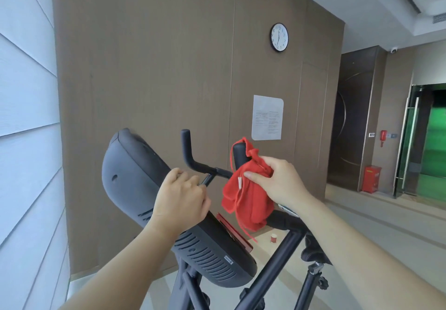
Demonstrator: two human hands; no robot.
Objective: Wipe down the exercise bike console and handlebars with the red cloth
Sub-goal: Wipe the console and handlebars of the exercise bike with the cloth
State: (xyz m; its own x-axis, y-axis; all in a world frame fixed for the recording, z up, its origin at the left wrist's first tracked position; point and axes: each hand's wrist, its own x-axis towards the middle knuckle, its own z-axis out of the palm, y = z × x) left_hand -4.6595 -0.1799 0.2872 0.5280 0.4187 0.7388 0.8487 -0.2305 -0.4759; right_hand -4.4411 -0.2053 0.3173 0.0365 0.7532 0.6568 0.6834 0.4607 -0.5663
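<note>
Soft red cloth (pixel 248 201), matt plastic console (pixel 135 172), wood-grain wall (pixel 144 68).

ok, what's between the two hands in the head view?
Head view: between the left hand and the right hand runs the black handlebar, plus the hanging part of the red cloth the right hand grips.

red cloth (pixel 248 201) bunched over the right handlebar (pixel 239 153) (drawstrings dangling), beside the dark tilted console (pixel 135 172).

Wall notice (pixel 267 117) text too small; console (pixel 149 189) face hidden.
</note>
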